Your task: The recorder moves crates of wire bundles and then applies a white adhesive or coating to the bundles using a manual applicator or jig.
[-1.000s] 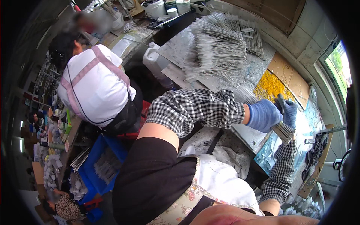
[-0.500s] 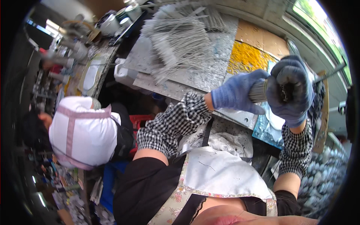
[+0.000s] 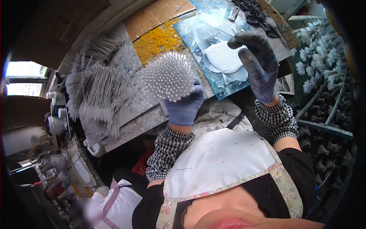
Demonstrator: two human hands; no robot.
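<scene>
My left hand (image 3: 185, 108), in a blue knitted glove, is closed round a bundle of thin grey stems (image 3: 167, 76). The bundle's end faces up, fanned out, and many of its tips carry white dots. My right hand (image 3: 263, 70), in a glove blackened over the fingers, hangs with thumb and fingers apart and nothing between them. Just left of it lies a flat patch of white paste (image 3: 225, 57), dimpled all over, on a blue smeared board (image 3: 217, 86).
A big pile of grey stems (image 3: 97, 87) covers the bench's left side. Yellow loops (image 3: 160, 41) lie beside cardboard (image 3: 156, 17). Dark cloth (image 3: 259, 17) sits at the back right, and racks of white-tipped tufts (image 3: 318, 57) stand at right. A co-worker's white garment (image 3: 118, 202) shows lower left.
My view has turned to the right. My hands, earlier together at the bundle, have parted: the left holds it with its white-dotted end up, and the right has come away with its fingers opened.
</scene>
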